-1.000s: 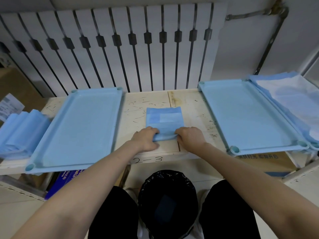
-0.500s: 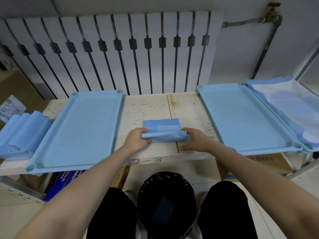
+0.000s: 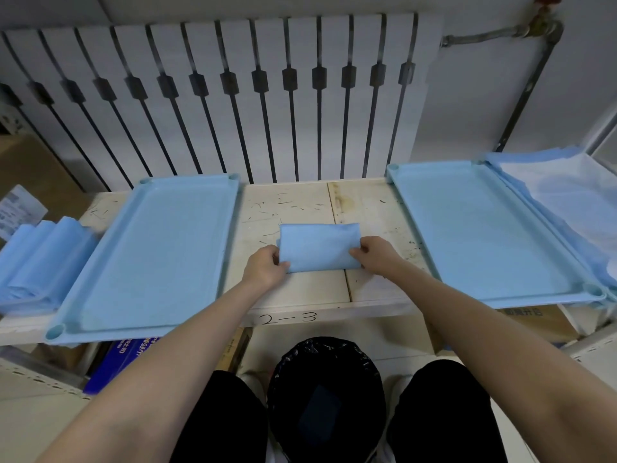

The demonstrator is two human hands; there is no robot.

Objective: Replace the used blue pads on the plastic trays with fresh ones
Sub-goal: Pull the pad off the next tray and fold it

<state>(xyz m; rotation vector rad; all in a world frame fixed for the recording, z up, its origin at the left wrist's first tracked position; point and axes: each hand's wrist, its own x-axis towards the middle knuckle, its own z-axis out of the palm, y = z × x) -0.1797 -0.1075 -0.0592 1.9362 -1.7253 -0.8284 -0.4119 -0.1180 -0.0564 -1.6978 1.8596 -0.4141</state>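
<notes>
Blue folded pad (image 3: 319, 243) is lying on the counter (image 3: 300, 202) between left tray (image 3: 150, 255) and right tray (image 3: 484, 235), long axis running side to side; left hand (image 3: 265, 270) and right hand (image 3: 375, 255) are each pinching one short end, grips curled closed.

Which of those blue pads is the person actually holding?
The folded pad in the middle of the table, gripped by the left hand and right hand. The stack at far left and the sheets at far right lie untouched.
</notes>
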